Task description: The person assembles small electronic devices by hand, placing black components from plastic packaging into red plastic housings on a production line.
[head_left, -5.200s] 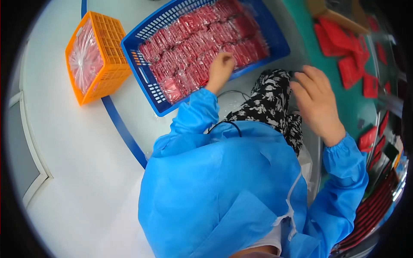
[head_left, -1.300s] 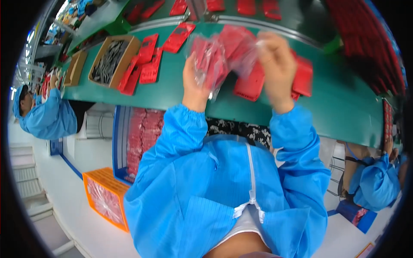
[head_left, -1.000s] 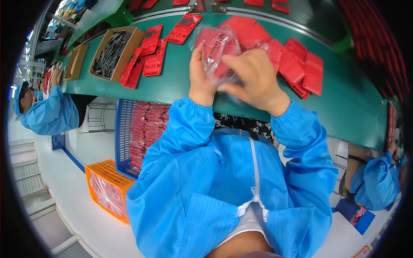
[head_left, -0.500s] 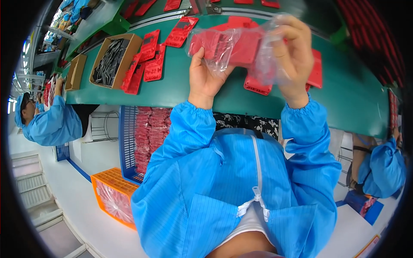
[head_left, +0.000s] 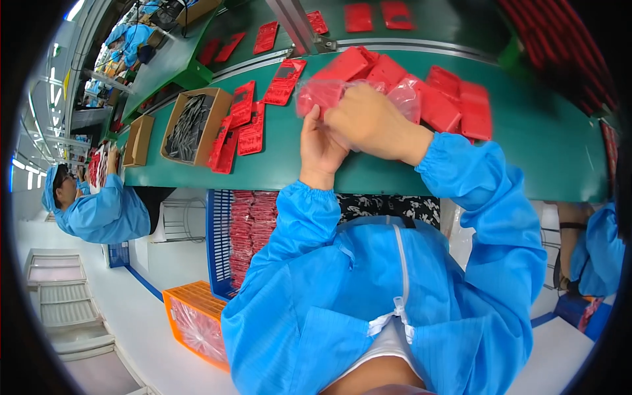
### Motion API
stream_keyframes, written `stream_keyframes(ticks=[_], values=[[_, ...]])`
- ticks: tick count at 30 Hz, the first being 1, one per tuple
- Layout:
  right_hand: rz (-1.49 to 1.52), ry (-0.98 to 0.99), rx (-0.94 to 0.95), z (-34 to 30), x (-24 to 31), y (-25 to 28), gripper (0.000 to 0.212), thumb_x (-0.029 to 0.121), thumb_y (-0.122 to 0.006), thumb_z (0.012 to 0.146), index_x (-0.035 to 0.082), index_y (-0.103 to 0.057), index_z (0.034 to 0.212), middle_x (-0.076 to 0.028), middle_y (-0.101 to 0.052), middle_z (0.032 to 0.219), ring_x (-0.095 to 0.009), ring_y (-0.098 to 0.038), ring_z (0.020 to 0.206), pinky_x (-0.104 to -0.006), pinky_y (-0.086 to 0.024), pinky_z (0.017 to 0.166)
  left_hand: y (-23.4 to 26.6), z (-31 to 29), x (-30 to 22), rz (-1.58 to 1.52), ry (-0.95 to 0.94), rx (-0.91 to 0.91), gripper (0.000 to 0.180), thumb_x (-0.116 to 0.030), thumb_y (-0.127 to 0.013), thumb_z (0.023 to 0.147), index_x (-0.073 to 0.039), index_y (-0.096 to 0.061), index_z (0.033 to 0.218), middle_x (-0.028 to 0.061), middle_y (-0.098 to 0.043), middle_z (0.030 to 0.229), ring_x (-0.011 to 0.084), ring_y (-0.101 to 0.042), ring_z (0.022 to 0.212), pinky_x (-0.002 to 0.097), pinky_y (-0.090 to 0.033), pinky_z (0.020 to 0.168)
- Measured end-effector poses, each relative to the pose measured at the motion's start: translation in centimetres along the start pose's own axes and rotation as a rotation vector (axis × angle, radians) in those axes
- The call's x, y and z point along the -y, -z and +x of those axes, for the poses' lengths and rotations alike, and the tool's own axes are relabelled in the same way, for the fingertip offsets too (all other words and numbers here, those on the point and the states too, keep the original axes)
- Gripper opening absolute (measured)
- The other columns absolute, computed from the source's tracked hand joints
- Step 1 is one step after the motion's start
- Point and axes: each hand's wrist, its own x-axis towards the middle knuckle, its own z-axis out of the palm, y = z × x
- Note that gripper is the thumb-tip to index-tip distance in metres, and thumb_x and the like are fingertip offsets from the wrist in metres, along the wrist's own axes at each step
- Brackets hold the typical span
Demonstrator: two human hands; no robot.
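My left hand [head_left: 322, 150] grips a flat red plastic part [head_left: 311, 95] in a clear plastic bag [head_left: 405, 100], thumb on its near edge. Across it lies my right hand [head_left: 376, 122], back upward and slightly blurred. Its fingers are curled at the bag beside the left thumb; their tips are hidden. Loose bag film shows beyond the right knuckles. Just behind both hands, several red parts [head_left: 438, 108] are heaped on the green tabletop [head_left: 533, 145].
Left on the table are more red parts [head_left: 251, 136], a cardboard box [head_left: 219, 125] of dark strips and a smaller box [head_left: 139, 139]. Below stand a blue basket [head_left: 219, 230] of bagged red parts and an orange crate [head_left: 197, 291]. A person [head_left: 99, 207] works at far left.
My right hand has come left and down from its raised place, over to the bagged part by my left hand. The film it held up is now lower. The whole view has shifted slightly.
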Motion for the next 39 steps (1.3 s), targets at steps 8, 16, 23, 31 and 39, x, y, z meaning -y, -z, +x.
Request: stream_keyframes(ticks=[8, 16, 23, 31, 39], values=[[0.471, -0.589, -0.250, 0.5, -0.6, 4.2, 0.023, 0.013, -0.056, 0.083, 0.000, -0.055, 0.101, -0.014, -0.062, 0.087, -0.025, -0.062, 0.076, -0.0299, -0.049, 0.067, -1.2, 0.5, 0.2, 0.168, -0.092, -0.127, 0.047, -0.036, -0.037, 0.091, -0.008, -0.039, 0.128, 0.0130, -0.043, 0.131, 0.0326, -0.041, 0.121, 0.0549, -0.032, 0.098], [-0.259, -0.114, 0.243, -1.0, 0.2, 0.3, 0.019, 0.014, -0.058, 0.068, 0.005, -0.053, 0.084, -0.008, -0.054, 0.056, -0.028, -0.057, 0.056, -0.0391, -0.043, 0.051, -0.1, 0.3, 0.1, 0.085, -0.032, -0.144, 0.047, -0.036, -0.040, 0.090, -0.005, -0.041, 0.126, 0.0157, -0.045, 0.129, 0.0340, -0.041, 0.120, 0.0527, -0.034, 0.098], [-0.021, -0.397, -0.200, -2.7, -0.6, 5.2, 0.012, 0.012, -0.057, 0.075, 0.006, -0.055, 0.086, -0.011, -0.060, 0.071, -0.027, -0.061, 0.064, -0.0355, -0.047, 0.054, -0.2, 0.1, 0.4, 0.173, -0.004, 0.005, 0.050, -0.039, -0.039, 0.091, -0.007, -0.038, 0.129, 0.0158, -0.041, 0.132, 0.0345, -0.035, 0.124, 0.0558, -0.028, 0.100], [-0.515, -0.938, -0.952, -21.6, 6.2, 22.1, 0.014, 0.010, -0.052, 0.089, 0.000, -0.059, 0.095, -0.005, -0.060, 0.081, -0.010, -0.053, 0.068, -0.0232, -0.043, 0.059, -0.4, 0.2, 0.2, 0.155, -0.023, -0.081, 0.053, -0.037, -0.042, 0.089, -0.007, -0.032, 0.132, 0.0173, -0.034, 0.136, 0.0374, -0.031, 0.126, 0.0588, -0.025, 0.102], [-0.587, -1.969, 1.312, -66.0, 19.8, 14.2, 0.026, 0.023, -0.058, 0.077, 0.003, -0.058, 0.094, -0.021, -0.061, 0.097, -0.035, -0.058, 0.097, -0.0427, -0.048, 0.079, -0.3, 2.5, -0.4, 0.161, -0.070, -0.143, 0.048, -0.028, -0.045, 0.088, -0.005, -0.036, 0.129, 0.0151, -0.036, 0.135, 0.0330, -0.033, 0.126, 0.0519, -0.024, 0.104]])
